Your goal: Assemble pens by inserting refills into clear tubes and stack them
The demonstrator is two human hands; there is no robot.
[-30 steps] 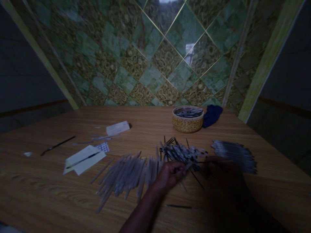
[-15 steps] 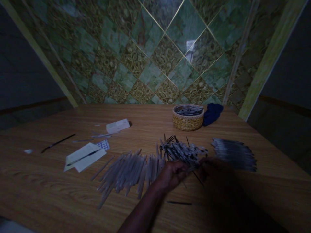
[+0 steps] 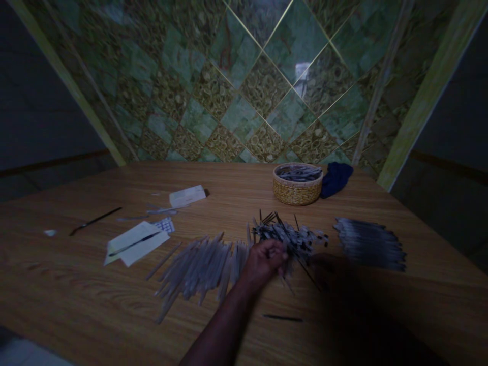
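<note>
My left hand [image 3: 267, 260] is closed, its fingers curled together at the near edge of a jumbled heap of clear, dark-tipped sticks [image 3: 292, 236] that look like pens. Whatever those fingers pinch is too small and dim to name. To its right, my right hand [image 3: 324, 267] lies in deep shadow, and its fingers are hard to make out. A thin dark rod [image 3: 310, 277] slants out of the heap between the hands. Left of my left hand spreads a pile of pale, slender tubes [image 3: 202, 269]. A row of dark, pen-like sticks [image 3: 371, 244] lies beyond my right hand.
A woven basket [image 3: 297, 193] full of similar sticks stands at the back, with dark blue cloth [image 3: 336, 179] beside it. Leftward are a white box [image 3: 187, 195], papers [image 3: 129, 243] with a pen on top, and a dark stick [image 3: 95, 221]. Another dark stick [image 3: 282, 318] lies near me.
My hands have moved apart; the left one has drawn slightly left and up from the right one. The whole view has shifted a little.
</note>
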